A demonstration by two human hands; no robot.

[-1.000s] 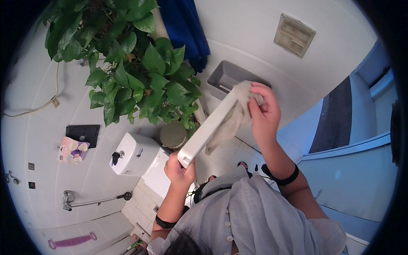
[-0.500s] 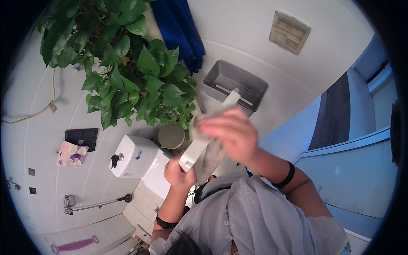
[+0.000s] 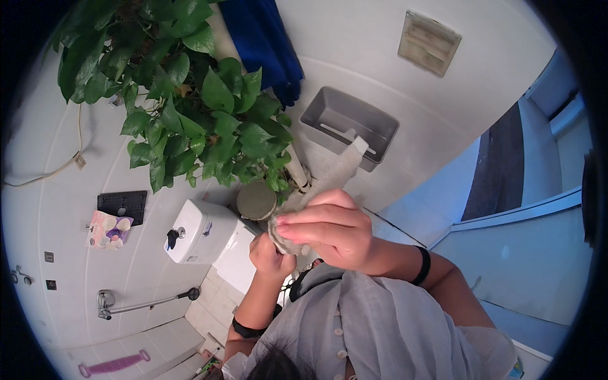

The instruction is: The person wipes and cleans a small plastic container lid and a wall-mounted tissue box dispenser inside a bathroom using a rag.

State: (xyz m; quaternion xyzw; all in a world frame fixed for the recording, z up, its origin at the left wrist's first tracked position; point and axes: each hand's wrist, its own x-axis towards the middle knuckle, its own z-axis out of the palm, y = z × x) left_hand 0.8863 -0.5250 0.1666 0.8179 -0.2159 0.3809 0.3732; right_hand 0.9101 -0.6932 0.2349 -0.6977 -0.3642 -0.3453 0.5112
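From my end, the right hand (image 3: 335, 229) folds the beige cloth (image 3: 330, 180) around the white bar (image 3: 360, 145), held in mid-air with the left hand (image 3: 271, 254) closed at its near end. I'd want a firm left grip and even pressure. Farther out, I can't read any lettering on the pink package (image 3: 107, 232).

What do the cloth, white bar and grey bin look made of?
Cloth: matte fabric, knit or woven unclear; soft folds, textured surface.
White bar: probably smooth plastic, from its even, clean-edged bare end; painted metal possible, as cloth covers most of it.
Grey bin: likely moulded plastic, dull finish; uniform colour, rounded corners.
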